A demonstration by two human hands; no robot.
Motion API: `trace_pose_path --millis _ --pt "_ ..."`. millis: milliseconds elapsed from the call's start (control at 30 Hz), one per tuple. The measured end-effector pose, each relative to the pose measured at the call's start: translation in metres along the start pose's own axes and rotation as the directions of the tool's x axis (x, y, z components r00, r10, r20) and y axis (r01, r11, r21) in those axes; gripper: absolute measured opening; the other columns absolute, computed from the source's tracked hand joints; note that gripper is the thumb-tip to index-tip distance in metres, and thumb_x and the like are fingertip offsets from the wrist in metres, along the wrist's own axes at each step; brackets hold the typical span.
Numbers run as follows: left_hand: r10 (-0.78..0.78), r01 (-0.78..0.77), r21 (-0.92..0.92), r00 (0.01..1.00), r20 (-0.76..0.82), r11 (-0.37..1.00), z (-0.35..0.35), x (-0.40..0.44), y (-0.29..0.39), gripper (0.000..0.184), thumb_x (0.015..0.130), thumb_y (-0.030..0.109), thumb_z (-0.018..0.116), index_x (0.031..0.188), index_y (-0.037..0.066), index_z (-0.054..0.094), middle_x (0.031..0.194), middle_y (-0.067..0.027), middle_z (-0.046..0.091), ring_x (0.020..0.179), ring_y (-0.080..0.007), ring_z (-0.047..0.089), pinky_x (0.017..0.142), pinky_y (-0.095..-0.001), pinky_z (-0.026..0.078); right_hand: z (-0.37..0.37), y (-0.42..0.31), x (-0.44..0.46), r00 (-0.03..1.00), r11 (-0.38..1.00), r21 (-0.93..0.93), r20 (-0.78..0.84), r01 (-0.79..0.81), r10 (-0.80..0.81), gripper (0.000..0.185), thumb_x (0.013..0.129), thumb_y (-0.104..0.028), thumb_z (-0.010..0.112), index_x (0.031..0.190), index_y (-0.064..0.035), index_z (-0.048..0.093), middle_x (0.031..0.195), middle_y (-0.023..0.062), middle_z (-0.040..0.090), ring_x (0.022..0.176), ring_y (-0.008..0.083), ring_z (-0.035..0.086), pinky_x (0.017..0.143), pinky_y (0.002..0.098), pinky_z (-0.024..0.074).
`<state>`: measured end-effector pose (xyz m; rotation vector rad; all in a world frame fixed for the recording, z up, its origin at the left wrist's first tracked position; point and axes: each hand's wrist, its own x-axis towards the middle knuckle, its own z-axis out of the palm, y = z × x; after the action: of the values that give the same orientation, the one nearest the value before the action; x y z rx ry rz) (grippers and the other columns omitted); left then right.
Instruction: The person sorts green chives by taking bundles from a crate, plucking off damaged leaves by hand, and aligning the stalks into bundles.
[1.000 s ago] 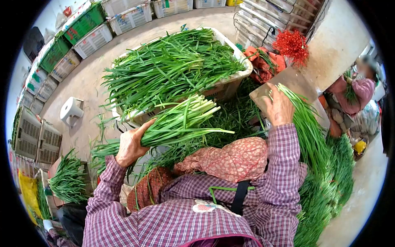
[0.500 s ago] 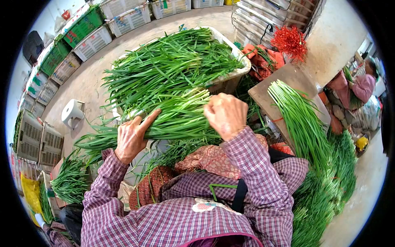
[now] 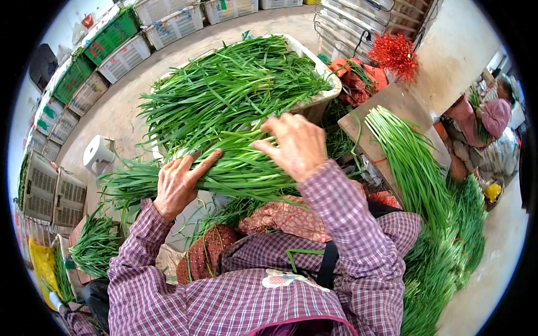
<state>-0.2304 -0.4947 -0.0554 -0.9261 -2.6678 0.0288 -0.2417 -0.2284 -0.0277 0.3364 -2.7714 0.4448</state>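
Observation:
A loose bunch of garlic chives lies across in front of me, its leafy ends to the left. My left hand grips it near the middle, index finger stretched along the top and thumb side hidden partly by leaves. At the bunch's right end, my right hand hovers over the pale stems, thumb and fingers apart. Whether its fingertips touch a stem I cannot tell. Just beyond is a white crate heaped with more garlic chives.
To the right, a sorted bunch of chives rests on a board, with bundles piled below. Red ties hang by a metal rack. A white stool and stacked crates stand left. Another person sits far right.
My right hand has moved left and slightly up, its fingers spreading from a closed pinch. The left hand stays on the bunch, almost unmoved.

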Motion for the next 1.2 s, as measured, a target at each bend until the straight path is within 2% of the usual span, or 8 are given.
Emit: trace_pose_path --millis 133,200,333,400,533,667,933,1200 --pt "0.03 -0.03 0.033 1.0 0.004 0.999 0.0 -0.002 -0.002 0.087 0.065 0.001 0.065 0.142 0.033 0.04 0.101 -0.01 0.059 0.078 -0.0266 0.06 0.069 -0.0384 0.049 0.037 0.02 0.004 1.0 0.983 -0.183 0.027 0.007 -0.002 0.014 0.086 -0.022 0.061 0.084 -0.0083 0.063 0.076 0.0055 0.063 0.073 0.0186 0.063 0.062 0.0343 0.0521" --pt "0.045 -0.044 0.054 0.999 -0.025 0.998 0.001 -0.005 -0.007 0.085 0.066 0.001 0.065 0.141 0.033 0.041 0.107 -0.0119 0.06 0.082 -0.0269 0.062 0.072 -0.0379 0.05 0.038 0.051 -0.005 0.978 0.95 -0.31 -0.204 -0.019 -0.047 0.013 0.088 -0.018 0.053 0.077 -0.0116 0.058 0.072 0.0045 0.062 0.066 0.0178 0.063 0.052 0.034 0.0513" --pt "0.007 -0.007 0.048 1.0 0.001 0.999 0.0 -0.013 -0.013 0.083 0.066 0.001 0.064 0.14 0.033 0.043 0.113 -0.013 0.06 0.085 -0.0276 0.063 0.074 -0.0375 0.05 0.013 0.117 -0.018 0.965 0.913 -0.31 -0.083 -0.264 0.251 0.026 0.083 -0.036 0.067 0.094 -0.0135 0.067 0.074 0.0071 0.063 0.069 0.0242 0.064 0.059 0.039 0.051" --pt "0.022 -0.022 0.031 0.999 -0.029 0.999 0.0 -0.013 -0.013 0.08 0.067 0.002 0.065 0.139 0.032 0.045 0.112 -0.0125 0.06 0.086 -0.0281 0.063 0.074 -0.0376 0.05 -0.002 0.108 -0.022 0.965 0.95 -0.245 -0.221 -0.193 0.139 0.025 0.082 -0.036 0.068 0.094 -0.0145 0.069 0.076 0.0069 0.065 0.072 0.0254 0.064 0.063 0.04 0.0502" --pt "0.048 -0.045 0.072 0.998 -0.037 0.996 -0.004 -0.01 -0.008 0.078 0.067 0.003 0.064 0.137 0.032 0.048 0.113 -0.0118 0.06 0.085 -0.0269 0.062 0.073 -0.0371 0.05 -0.007 0.059 0.0 0.98 0.974 0.137 -0.06 -0.18 0.189 0.031 0.078 -0.045 0.067 0.077 -0.0146 0.074 0.079 0.0091 0.068 0.075 0.0277 0.066 0.068 0.0409 0.0504" --pt "0.073 -0.068 0.09 0.996 -0.054 0.994 -0.006 -0.009 -0.006 0.079 0.066 0.001 0.063 0.136 0.032 0.049 0.112 -0.0114 0.059 0.084 -0.0262 0.061 0.073 -0.0369 0.05 0.004 0.04 0.018 0.949 0.976 0.012 0.234 -0.218 0.209 0.029 0.073 -0.04 0.07 0.073 -0.0116 0.074 0.077 0.0146 0.068 0.075 0.032 0.067 0.071 0.0425 0.0517" --pt "0.071 -0.062 0.099 0.993 -0.092 0.993 -0.001 -0.017 -0.017 0.078 0.065 0.003 0.064 0.136 0.032 0.049 0.109 -0.0087 0.061 0.081 -0.0244 0.061 0.071 -0.0362 0.049 0.01 0.126 -0.016 0.943 0.884 -0.333 -0.067 -0.328 0.325 0.019 0.076 -0.027 0.071 0.074 -0.0082 0.072 0.082 0.0103 0.068 0.076 0.0273 0.066 0.068 0.0422 0.053" --pt "0.054 -0.038 0.101 0.987 -0.151 0.994 0.007 -0.012 -0.018 0.076 0.067 0.005 0.065 0.137 0.029 0.049 0.075 -0.0051 0.046 0.066 -0.0226 0.052 0.062 -0.0353 0.043 -0.018 0.064 -0.04 0.989 0.966 0.25 -0.113 -0.061 0.092 0.017 0.082 -0.027 0.065 0.078 -0.0109 0.069 0.075 0.0071 0.064 0.07 0.0269 0.064 0.063 0.0401 0.0498"
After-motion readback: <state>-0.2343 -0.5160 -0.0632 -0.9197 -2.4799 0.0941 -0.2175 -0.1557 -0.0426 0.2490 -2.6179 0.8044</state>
